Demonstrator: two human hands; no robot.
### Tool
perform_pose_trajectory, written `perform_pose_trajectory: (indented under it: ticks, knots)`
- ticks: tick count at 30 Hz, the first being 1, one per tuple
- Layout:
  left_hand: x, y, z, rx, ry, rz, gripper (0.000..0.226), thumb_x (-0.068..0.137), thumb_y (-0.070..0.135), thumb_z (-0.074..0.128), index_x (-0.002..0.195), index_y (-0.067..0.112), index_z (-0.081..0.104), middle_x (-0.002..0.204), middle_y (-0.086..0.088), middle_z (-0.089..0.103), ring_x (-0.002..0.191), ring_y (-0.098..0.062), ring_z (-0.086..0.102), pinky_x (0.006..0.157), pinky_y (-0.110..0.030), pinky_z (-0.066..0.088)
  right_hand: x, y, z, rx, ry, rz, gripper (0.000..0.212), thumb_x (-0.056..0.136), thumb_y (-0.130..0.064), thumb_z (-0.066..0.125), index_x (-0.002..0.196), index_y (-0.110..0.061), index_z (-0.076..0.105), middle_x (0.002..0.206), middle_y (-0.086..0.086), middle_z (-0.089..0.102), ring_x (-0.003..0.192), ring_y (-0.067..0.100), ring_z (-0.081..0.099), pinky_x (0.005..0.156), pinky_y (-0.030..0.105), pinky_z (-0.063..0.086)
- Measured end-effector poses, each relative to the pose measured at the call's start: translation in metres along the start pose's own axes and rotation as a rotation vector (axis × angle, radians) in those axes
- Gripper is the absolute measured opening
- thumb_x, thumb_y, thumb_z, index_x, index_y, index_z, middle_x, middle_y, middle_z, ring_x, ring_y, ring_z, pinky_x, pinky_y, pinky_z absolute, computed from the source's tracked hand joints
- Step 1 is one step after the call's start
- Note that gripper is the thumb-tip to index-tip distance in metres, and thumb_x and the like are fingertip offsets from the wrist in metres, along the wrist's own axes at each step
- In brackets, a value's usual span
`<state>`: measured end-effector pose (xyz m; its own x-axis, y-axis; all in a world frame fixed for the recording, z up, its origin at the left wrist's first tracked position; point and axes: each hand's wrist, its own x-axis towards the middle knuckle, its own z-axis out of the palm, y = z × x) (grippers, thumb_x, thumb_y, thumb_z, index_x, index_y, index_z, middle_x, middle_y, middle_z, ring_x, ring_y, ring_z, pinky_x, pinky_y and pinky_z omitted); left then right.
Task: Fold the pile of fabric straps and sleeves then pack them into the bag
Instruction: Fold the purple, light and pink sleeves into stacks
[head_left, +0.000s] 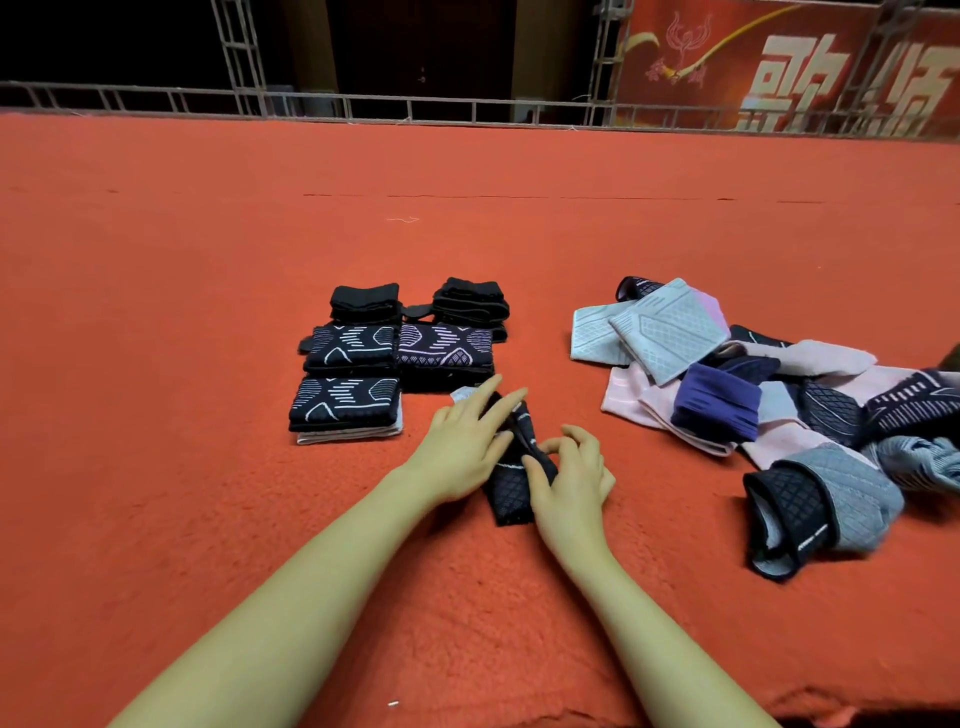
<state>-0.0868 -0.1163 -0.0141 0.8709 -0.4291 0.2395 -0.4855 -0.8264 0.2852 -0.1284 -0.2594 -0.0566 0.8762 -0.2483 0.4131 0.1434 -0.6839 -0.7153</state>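
A dark knit sleeve with a diamond pattern lies on the red carpet in front of me. My left hand rests flat on its far end with fingers straight. My right hand pinches the sleeve's middle between thumb and fingers. Behind them stand several stacks of folded sleeves, black and dark patterned. To the right sprawls the unfolded pile of grey, pink, purple and dark sleeves. A grey and black sleeve lies apart at the pile's near edge. No bag is in view.
The red carpet covers a raised stage. Its front edge runs along the lower right. A metal truss railing lines the far side, with a red banner behind it at the right.
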Motion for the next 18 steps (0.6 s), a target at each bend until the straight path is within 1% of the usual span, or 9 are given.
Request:
perform_pose_trajectory:
  ticks: [4,6,7,9,11,12,15,16,18]
  knots:
    - [-0.007,-0.021,-0.022,0.173,0.009,0.051,0.047,0.102,0.043,0.022,0.148,0.034,0.029,0.159,0.008,0.011,0.145,-0.02,0.01,0.111,-0.036,0.01,0.007,-0.022,0.009,0.128,0.048,-0.148,0.016,0.079,-0.024,0.066,0.093,-0.017,0.066,0.124,0.0,0.048,0.113,0.006,0.038,0.086,0.02,0.015]
    - [-0.012,-0.034,-0.031,0.211,0.03,0.065,0.063,0.092,0.054,0.008,0.14,0.031,0.043,0.155,0.01,0.025,0.144,-0.02,0.016,0.109,-0.039,0.011,0.013,-0.026,0.009,0.129,0.037,-0.232,0.016,0.076,-0.027,0.065,0.091,-0.02,0.067,0.122,-0.004,0.047,0.108,-0.002,0.034,0.083,0.02,0.016]
    - [-0.016,-0.039,-0.032,0.208,0.064,0.084,0.067,0.088,0.055,0.008,0.131,0.028,0.052,0.15,0.008,0.036,0.141,-0.023,0.024,0.107,-0.041,0.015,0.015,-0.026,0.01,0.118,0.017,-0.275,0.015,0.076,-0.027,0.066,0.09,-0.021,0.067,0.121,-0.006,0.048,0.106,-0.002,0.035,0.082,0.02,0.016]
    - [-0.025,-0.048,-0.027,0.18,0.119,0.1,0.056,0.091,0.052,0.021,0.116,0.022,0.061,0.134,0.007,0.054,0.132,-0.026,0.039,0.1,-0.04,0.018,0.018,-0.023,0.011,0.088,-0.041,-0.333,0.016,0.075,-0.029,0.066,0.089,-0.021,0.067,0.117,-0.008,0.05,0.106,0.004,0.041,0.08,0.021,0.018]
    - [-0.033,-0.049,-0.016,0.143,0.093,0.063,0.04,0.096,0.045,0.035,0.117,0.021,0.059,0.125,0.008,0.058,0.127,-0.019,0.042,0.095,-0.03,0.013,0.019,-0.02,0.011,0.089,-0.105,-0.325,0.02,0.076,-0.034,0.063,0.091,-0.022,0.067,0.112,-0.013,0.052,0.106,0.009,0.048,0.084,0.021,0.02]
    - [-0.036,-0.048,-0.011,0.101,0.098,0.046,0.038,0.096,0.044,0.038,0.119,0.022,0.059,0.123,0.009,0.058,0.125,-0.016,0.044,0.092,-0.026,0.012,0.019,-0.019,0.01,0.092,-0.119,-0.307,0.025,0.076,-0.04,0.06,0.094,-0.024,0.067,0.111,-0.015,0.052,0.105,0.009,0.049,0.085,0.02,0.019]
    - [-0.042,-0.042,-0.007,-0.032,0.16,0.008,0.056,0.087,0.057,0.026,0.118,0.027,0.061,0.119,0.013,0.061,0.117,-0.01,0.049,0.088,-0.023,0.012,0.015,-0.013,0.007,0.092,-0.111,-0.258,0.048,0.073,-0.057,0.05,0.107,-0.027,0.065,0.115,-0.018,0.052,0.109,0.003,0.046,0.083,0.021,0.019]
    - [-0.043,-0.042,-0.007,-0.053,0.171,0.003,0.059,0.085,0.059,0.023,0.118,0.029,0.062,0.119,0.015,0.061,0.116,-0.008,0.049,0.087,-0.023,0.012,0.013,-0.011,0.006,0.108,-0.117,-0.24,0.05,0.072,-0.06,0.048,0.108,-0.03,0.065,0.117,-0.019,0.052,0.11,0.002,0.045,0.085,0.022,0.019]
    - [-0.044,-0.042,-0.006,-0.065,0.204,0.018,0.057,0.085,0.06,0.025,0.117,0.031,0.062,0.118,0.017,0.061,0.115,-0.007,0.049,0.087,-0.023,0.012,0.009,-0.011,0.004,0.148,-0.139,-0.224,0.041,0.072,-0.06,0.048,0.102,-0.037,0.063,0.116,-0.019,0.054,0.111,0.002,0.047,0.086,0.023,0.02]
